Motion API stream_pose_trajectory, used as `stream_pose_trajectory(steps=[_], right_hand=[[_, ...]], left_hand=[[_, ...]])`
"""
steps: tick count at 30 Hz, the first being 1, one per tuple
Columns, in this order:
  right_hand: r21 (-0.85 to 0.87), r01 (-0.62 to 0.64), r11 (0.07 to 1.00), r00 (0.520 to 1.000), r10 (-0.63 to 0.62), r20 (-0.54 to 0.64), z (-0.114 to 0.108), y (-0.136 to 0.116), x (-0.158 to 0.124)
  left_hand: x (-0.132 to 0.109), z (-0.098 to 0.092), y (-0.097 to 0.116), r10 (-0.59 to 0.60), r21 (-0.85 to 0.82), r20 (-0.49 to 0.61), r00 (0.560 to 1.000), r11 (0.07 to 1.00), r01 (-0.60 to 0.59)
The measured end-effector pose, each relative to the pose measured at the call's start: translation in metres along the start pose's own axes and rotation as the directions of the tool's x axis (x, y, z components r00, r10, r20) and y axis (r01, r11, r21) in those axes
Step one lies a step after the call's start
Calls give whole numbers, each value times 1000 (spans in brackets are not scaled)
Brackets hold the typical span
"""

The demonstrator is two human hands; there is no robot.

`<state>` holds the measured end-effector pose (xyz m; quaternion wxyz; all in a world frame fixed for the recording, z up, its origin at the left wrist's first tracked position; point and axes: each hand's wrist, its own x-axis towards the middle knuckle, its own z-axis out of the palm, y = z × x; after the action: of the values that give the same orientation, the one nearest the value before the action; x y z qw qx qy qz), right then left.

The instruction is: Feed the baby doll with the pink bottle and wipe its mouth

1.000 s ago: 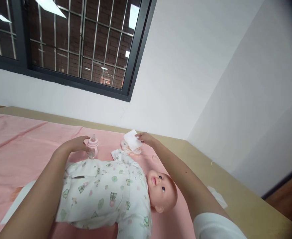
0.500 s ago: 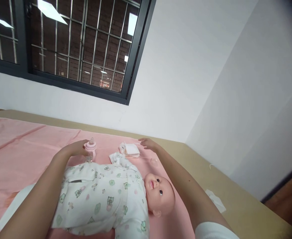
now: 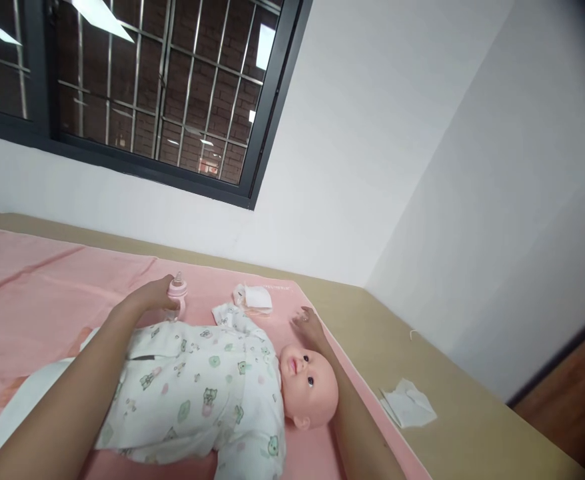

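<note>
Gripping the baby bottle [image 3: 176, 292] beyond the doll [image 3: 212, 387], left hand [image 3: 147, 300] would lift clear of its sleeve; right hand [image 3: 310, 327] lies open, empty.

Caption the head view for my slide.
Left hand holds a pink bottle beyond a dressed doll; right hand open near its head.

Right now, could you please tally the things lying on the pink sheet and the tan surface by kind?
Doll: 1
Pink bottle: 1
Folded white cloth: 1
Crumpled white tissue: 1
Flat white pad: 1
Total: 5
</note>
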<state>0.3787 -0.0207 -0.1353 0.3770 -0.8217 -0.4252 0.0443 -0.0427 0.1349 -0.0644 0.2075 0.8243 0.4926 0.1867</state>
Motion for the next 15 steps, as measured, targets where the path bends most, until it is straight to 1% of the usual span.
stream_pose_trajectory(steps=[2, 4, 8, 10, 12, 15], right_hand=[[-17, 0, 1000, 1000, -1, -28, 8, 5, -1], [-31, 10, 999, 999, -11, -41, 11, 8, -2], [-55, 10, 998, 999, -13, -36, 4, 7, -7], [4, 0, 1000, 999, 0, -46, -3, 3, -11], [106, -7, 994, 998, 14, -63, -10, -4, -13], [213, 4, 977, 998, 11, -66, -23, -22, -14]], left_hand=[[5, 7, -2, -23, 6, -17, 1000, 1000, 23], [8, 10, -2, -41, 13, -35, 999, 999, 41], [5, 7, 7, -23, 15, -86, 996, 1000, 25], [0, 2, 15, 12, 12, -119, 993, 1000, -10], [-6, -2, 25, 55, 11, -146, 988, 998, -54], [-14, -8, 40, 145, -10, -192, 971, 989, -149]])
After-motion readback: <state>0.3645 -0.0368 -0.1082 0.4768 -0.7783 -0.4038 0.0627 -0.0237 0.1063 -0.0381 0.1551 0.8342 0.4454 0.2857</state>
